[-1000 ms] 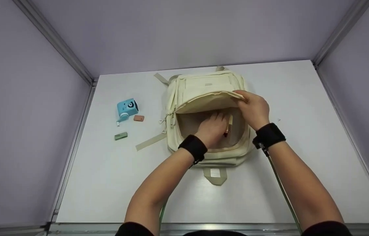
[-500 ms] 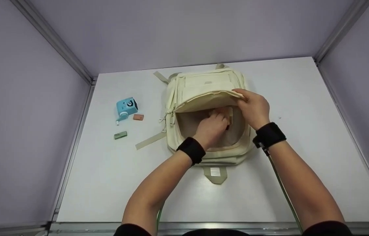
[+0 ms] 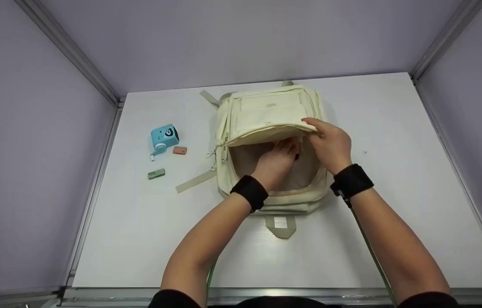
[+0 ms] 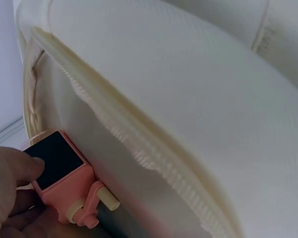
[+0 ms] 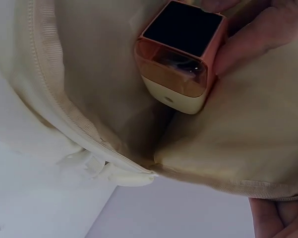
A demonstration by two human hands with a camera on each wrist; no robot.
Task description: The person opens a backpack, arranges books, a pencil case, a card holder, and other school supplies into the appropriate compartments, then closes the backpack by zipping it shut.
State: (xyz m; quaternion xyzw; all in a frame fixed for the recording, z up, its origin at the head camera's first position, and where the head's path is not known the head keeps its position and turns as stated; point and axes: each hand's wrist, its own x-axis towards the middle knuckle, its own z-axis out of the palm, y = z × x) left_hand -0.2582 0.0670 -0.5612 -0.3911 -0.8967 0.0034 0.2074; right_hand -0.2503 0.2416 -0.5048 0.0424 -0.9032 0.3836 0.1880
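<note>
A cream backpack [image 3: 268,113] lies on the table with its main compartment unzipped. My left hand [image 3: 274,166] reaches inside. It grips a pink hand-crank pencil sharpener [image 4: 72,186], the thumb on its dark top panel and the crank pointing away from the palm. From the right wrist camera, the sharpener's clear shavings drawer and cream base [image 5: 176,94] show against the beige lining. My right hand [image 3: 330,143] pinches the edge of the front flap [image 4: 163,74] and holds it up over the opening. The flap partly covers the left fingers in the head view.
To the left of the backpack lie a blue hand-crank pencil sharpener [image 3: 164,136], a small reddish-brown block [image 3: 180,150] and a small green block [image 3: 156,174]. A strap [image 3: 196,182] sticks out toward them. Pale panels enclose the white table [image 3: 121,239] at the back and sides.
The left hand has gone from lying over the pink sharpener to gripping it, and sits slightly deeper under the flap. The flap's edge has dipped a little in the right hand.
</note>
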